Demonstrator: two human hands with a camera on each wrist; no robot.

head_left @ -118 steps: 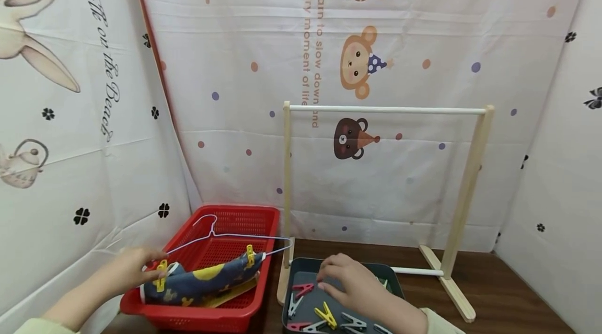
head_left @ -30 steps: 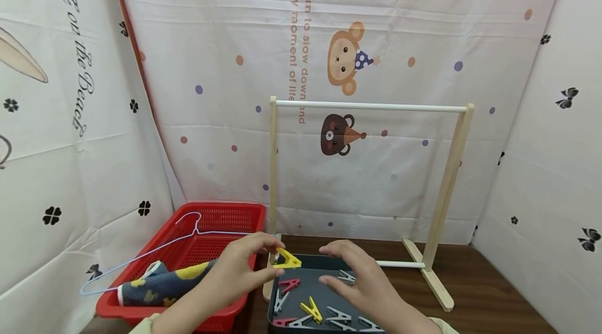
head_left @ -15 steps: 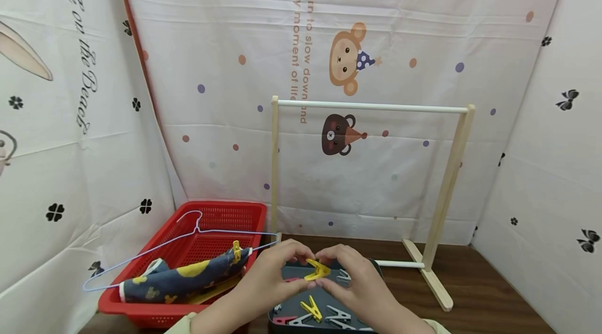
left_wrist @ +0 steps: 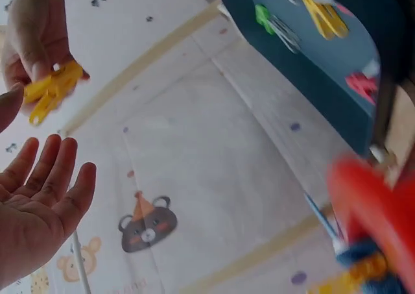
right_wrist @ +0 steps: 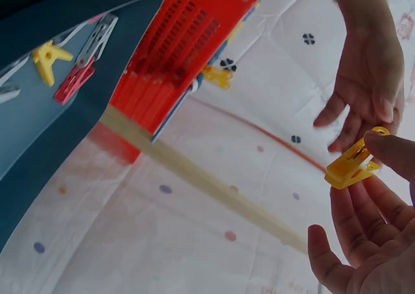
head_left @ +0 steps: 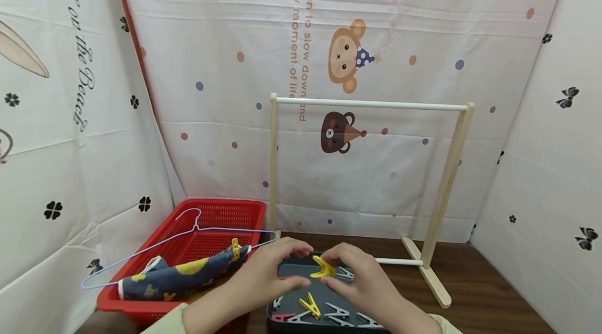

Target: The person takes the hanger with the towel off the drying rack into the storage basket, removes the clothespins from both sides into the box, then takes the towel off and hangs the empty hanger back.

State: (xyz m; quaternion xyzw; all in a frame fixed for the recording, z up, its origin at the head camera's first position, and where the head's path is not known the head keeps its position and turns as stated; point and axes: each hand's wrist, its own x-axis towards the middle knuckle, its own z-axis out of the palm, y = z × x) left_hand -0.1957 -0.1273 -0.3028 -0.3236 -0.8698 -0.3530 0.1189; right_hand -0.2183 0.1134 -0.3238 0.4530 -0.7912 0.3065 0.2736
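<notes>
In the head view my right hand (head_left: 364, 281) pinches a yellow clothespin (head_left: 322, 267) between thumb and fingers above the dark tray (head_left: 290, 302). Close by on its left is my left hand (head_left: 263, 276), thumb and fingers spread apart with a gap to the clothespin. The right wrist view shows the clothespin (right_wrist: 353, 167) under the right thumb. To the left, a lilac hanger (head_left: 195, 227) lies over the red basket (head_left: 226, 202). A dark blue cloth with yellow patterns (head_left: 178, 276) hangs on its bar, with another yellow clothespin (head_left: 235, 248) at the right end.
Several grey, red and yellow clothespins lie in the tray, including a yellow one (head_left: 310, 305). A wooden rack with a white top rail (head_left: 371, 104) stands behind it on the brown table (head_left: 489, 281). Printed curtains (head_left: 226, 167) enclose the back and sides.
My left hand has taken the yellow clothespin off the cloth's left end and brought it over the tray. The clothespin has passed to my right hand, and the left fingers have come away.
</notes>
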